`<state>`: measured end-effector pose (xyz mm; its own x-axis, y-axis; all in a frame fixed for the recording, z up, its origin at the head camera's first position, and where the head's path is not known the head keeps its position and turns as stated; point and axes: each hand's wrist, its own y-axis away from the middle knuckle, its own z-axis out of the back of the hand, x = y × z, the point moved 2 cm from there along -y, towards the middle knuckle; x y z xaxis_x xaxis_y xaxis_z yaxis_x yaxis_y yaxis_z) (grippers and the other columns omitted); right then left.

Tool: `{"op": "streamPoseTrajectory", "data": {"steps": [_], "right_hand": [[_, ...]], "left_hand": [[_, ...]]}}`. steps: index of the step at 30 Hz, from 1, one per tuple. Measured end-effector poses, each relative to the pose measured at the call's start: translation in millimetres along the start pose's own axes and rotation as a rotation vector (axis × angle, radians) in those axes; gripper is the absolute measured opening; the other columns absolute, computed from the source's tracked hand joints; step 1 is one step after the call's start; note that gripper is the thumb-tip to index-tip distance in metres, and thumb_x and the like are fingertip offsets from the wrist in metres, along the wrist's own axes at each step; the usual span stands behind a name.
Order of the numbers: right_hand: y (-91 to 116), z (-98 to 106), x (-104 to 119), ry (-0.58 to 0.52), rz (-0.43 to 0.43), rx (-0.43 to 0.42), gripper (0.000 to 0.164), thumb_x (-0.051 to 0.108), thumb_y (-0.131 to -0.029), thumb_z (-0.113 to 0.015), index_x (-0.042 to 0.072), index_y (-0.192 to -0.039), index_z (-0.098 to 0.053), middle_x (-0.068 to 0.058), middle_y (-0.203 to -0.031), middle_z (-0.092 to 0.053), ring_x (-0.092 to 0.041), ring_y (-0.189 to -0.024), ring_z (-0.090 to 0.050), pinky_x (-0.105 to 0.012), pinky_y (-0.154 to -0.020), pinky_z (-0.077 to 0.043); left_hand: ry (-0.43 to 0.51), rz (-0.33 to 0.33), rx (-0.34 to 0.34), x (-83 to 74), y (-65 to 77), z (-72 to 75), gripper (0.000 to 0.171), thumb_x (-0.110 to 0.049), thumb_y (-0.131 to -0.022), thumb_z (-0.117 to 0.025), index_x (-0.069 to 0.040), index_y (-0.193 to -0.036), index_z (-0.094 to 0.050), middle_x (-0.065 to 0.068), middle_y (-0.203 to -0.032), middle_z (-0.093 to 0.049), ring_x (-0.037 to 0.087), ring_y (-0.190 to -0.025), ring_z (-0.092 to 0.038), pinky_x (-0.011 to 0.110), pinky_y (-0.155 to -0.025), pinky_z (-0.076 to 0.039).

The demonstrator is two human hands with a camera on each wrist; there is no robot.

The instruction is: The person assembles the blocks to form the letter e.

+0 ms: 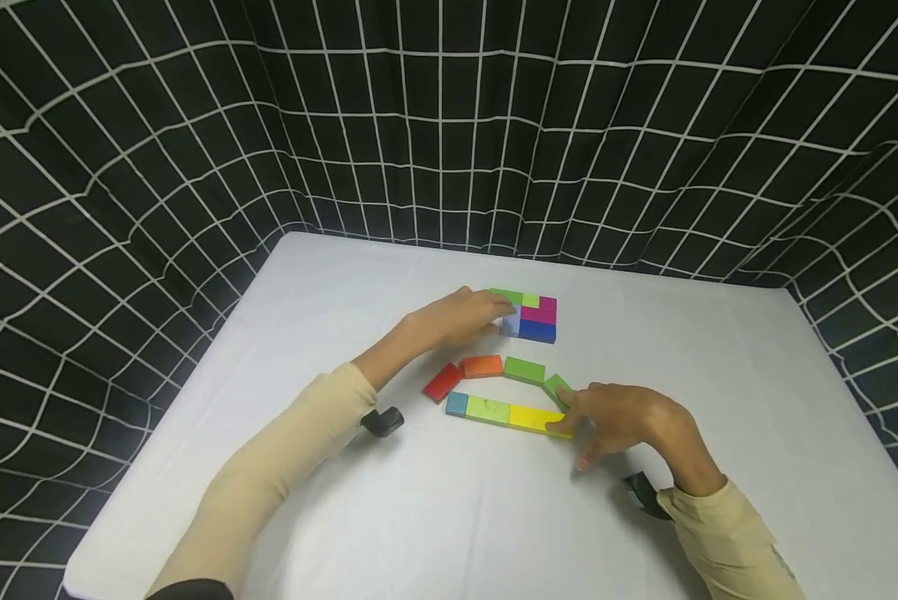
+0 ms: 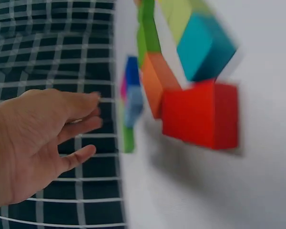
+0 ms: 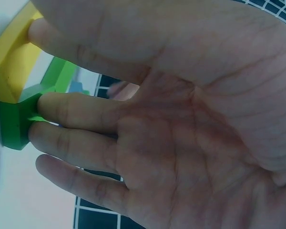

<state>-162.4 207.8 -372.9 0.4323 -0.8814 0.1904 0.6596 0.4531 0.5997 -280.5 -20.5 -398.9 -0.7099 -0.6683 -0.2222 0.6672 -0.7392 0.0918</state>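
My left hand (image 1: 459, 321) hovers at the left side of a flat cluster of blocks with a light blue block (image 1: 511, 322), a blue block (image 1: 538, 332) and magenta blocks (image 1: 540, 316). Its fingers are loosely extended, holding nothing in the left wrist view. My right hand (image 1: 619, 417) touches the right end of a straight row with its index finger on a yellow block (image 1: 527, 417). Other fingertips press a green block (image 3: 14, 125) beside it. A red block (image 1: 444, 382), an orange block (image 1: 482, 367) and a green block (image 1: 524, 370) form an arc behind the row.
Light green (image 1: 488, 410) and teal (image 1: 457, 404) blocks make up the row's left part. All lie on a white table (image 1: 388, 533). A black curtain with white grid lines (image 1: 449, 125) surrounds its back and sides. A dark wrist-worn piece (image 1: 383, 422) hangs under the left sleeve.
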Motion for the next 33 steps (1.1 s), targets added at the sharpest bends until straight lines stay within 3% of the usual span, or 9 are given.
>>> {"op": "streamPoseTrajectory", "data": {"steps": [2, 4, 7, 10, 12, 18, 26, 30, 33], "right_hand": [[1, 0, 0, 0.005, 0.006, -0.002, 0.063, 0.038, -0.074, -0.093, 0.037, -0.133, -0.071, -0.011, -0.166, -0.045, -0.038, -0.142, -0.053, -0.06, -0.111, -0.05], [1, 1, 1, 0.001, 0.013, -0.002, 0.063, 0.037, -0.074, -0.093, 0.037, -0.134, -0.071, -0.011, -0.166, -0.044, -0.039, -0.143, -0.051, -0.06, -0.112, -0.049], [2, 1, 2, -0.008, 0.018, -0.003, 0.063, 0.037, -0.074, -0.093, 0.036, -0.133, -0.071, -0.011, -0.167, -0.044, -0.041, -0.147, -0.048, -0.062, -0.114, -0.046], [2, 1, 2, -0.011, 0.01, -0.002, 0.063, 0.037, -0.074, -0.093, 0.037, -0.133, -0.071, -0.01, -0.167, -0.043, -0.042, -0.148, -0.046, -0.062, -0.114, -0.046], [2, 1, 1, -0.01, 0.004, -0.002, 0.063, 0.036, -0.074, -0.093, 0.037, -0.133, -0.071, -0.01, -0.167, -0.043, -0.041, -0.147, -0.047, -0.062, -0.113, -0.046], [2, 0, 1, -0.019, -0.025, 0.002, 0.063, 0.035, -0.074, -0.094, 0.037, -0.133, -0.071, -0.009, -0.167, -0.044, -0.038, -0.145, -0.05, -0.061, -0.113, -0.048], [2, 0, 1, -0.017, -0.025, 0.002, 0.063, 0.037, -0.074, -0.093, 0.037, -0.133, -0.072, -0.01, -0.166, -0.045, -0.037, -0.143, -0.051, -0.062, -0.111, -0.049], [3, 0, 0, -0.017, -0.014, -0.01, 0.061, 0.039, -0.074, -0.093, 0.034, -0.131, -0.073, -0.011, -0.165, -0.046, -0.04, -0.144, -0.05, -0.063, -0.112, -0.047], [2, 0, 1, -0.013, -0.007, -0.008, 0.061, 0.038, -0.074, -0.093, 0.034, -0.131, -0.073, -0.011, -0.165, -0.045, -0.04, -0.145, -0.05, -0.062, -0.112, -0.048]], "left_hand": [[0.022, 0.047, 0.01, 10.2, -14.6, -3.8, 0.053, -0.012, -0.108, -0.053, -0.016, -0.16, -0.044, 0.002, -0.167, -0.044, 0.022, -0.157, -0.039, 0.051, -0.127, -0.038], [0.025, 0.104, 0.02, 18.8, -25.0, -9.9, 0.056, -0.01, -0.109, -0.05, -0.019, -0.163, -0.038, -0.001, -0.169, -0.041, 0.022, -0.158, -0.038, 0.051, -0.128, -0.035], [-0.034, 0.153, -0.001, 25.4, -34.4, -17.3, 0.058, -0.013, -0.109, -0.05, -0.019, -0.165, -0.034, 0.003, -0.163, -0.05, 0.025, -0.149, -0.049, 0.046, -0.121, -0.042], [-0.122, 0.19, -0.081, 26.1, -39.9, -19.0, 0.058, -0.02, -0.108, -0.053, -0.015, -0.164, -0.036, 0.009, -0.149, -0.062, 0.028, -0.131, -0.059, 0.042, -0.107, -0.047], [-0.148, 0.218, -0.12, 26.0, -42.6, -19.3, 0.06, -0.027, -0.107, -0.056, -0.014, -0.163, -0.038, 0.011, -0.144, -0.064, 0.029, -0.126, -0.06, 0.042, -0.105, -0.047], [-0.101, 0.261, -0.111, 29.7, -45.7, -24.0, 0.055, -0.021, -0.105, -0.06, -0.013, -0.158, -0.047, 0.012, -0.141, -0.066, 0.031, -0.123, -0.063, 0.045, -0.105, -0.05], [-0.053, 0.288, -0.194, 33.5, -16.9, -12.1, 0.04, -0.01, -0.102, -0.058, -0.005, -0.141, -0.063, 0.016, -0.123, -0.072, 0.033, -0.11, -0.07, 0.046, -0.094, -0.062], [0.003, 0.305, -0.219, 24.8, 12.8, -1.3, 0.027, -0.006, -0.096, -0.067, -0.001, -0.122, -0.071, 0.014, -0.109, -0.072, 0.025, -0.095, -0.068, 0.038, -0.084, -0.064], [0.044, 0.333, -0.194, 14.2, 38.4, 3.5, 0.022, -0.007, -0.094, -0.071, 0.0, -0.114, -0.073, 0.011, -0.1, -0.072, 0.02, -0.084, -0.064, 0.029, -0.075, -0.061]]}}
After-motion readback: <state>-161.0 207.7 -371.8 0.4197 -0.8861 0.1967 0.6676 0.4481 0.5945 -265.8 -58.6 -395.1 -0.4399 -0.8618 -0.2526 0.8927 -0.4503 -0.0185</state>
